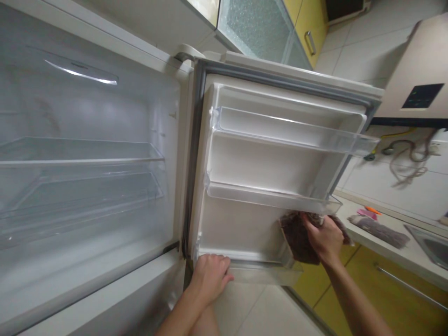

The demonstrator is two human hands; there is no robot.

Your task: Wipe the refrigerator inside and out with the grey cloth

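A refrigerator door (252,158) stands wide open, with clear shelves on its inner side. My right hand (325,238) is closed on a bunched brown cloth (297,238), at the door's outer edge just under the middle clear shelf (262,195). The cloth hangs down from my fingers, and part of it is behind the hand. My left hand (212,275) grips the rim of the bottom door shelf (266,273) near the hinge side, fingers curled over it. The fingertips inside that shelf are hidden.
To the left is the fridge compartment (87,116) with a glass shelf (84,151). A counter (364,205) at the right bears a grey-brown cloth (380,229) and a sink (434,245). A wall-mounted heater (420,65) and yellow cabinets (385,284) stand beyond the door.
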